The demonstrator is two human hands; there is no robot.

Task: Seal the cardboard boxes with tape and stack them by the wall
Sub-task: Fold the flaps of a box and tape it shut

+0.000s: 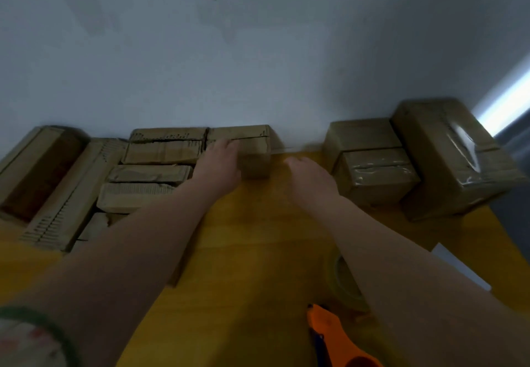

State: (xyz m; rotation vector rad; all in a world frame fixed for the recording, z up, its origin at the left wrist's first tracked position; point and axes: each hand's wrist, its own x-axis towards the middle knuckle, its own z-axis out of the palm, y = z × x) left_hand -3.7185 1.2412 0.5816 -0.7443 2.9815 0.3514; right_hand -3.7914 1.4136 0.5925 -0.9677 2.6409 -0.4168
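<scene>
**Operator:** Left fingers, status?

**Inspector:** The left fingers (229, 145) are extended and lie on top of the small box (255, 166). The left hand (219, 163) covers the box's left part. No curl round the box is visible.

**Operator:** Right fingers?

**Inspector:** They are relaxed and hold nothing. The right hand (311, 179) is just beside the box's right face; blur hides whether it touches.

**Operator:** Box location?

**Inspector:** It is on the yellow table (258, 237), against the wall (258, 51), with flattened cardboard (149, 174) to its left. Three taped boxes (375, 179) are grouped to the right, also by the wall.

**Operator:** Nearer items?

**Inspector:** The tape roll (345, 283) is partly hidden under the right forearm. An orange-handled tool (329, 335) lies beside it.
</scene>
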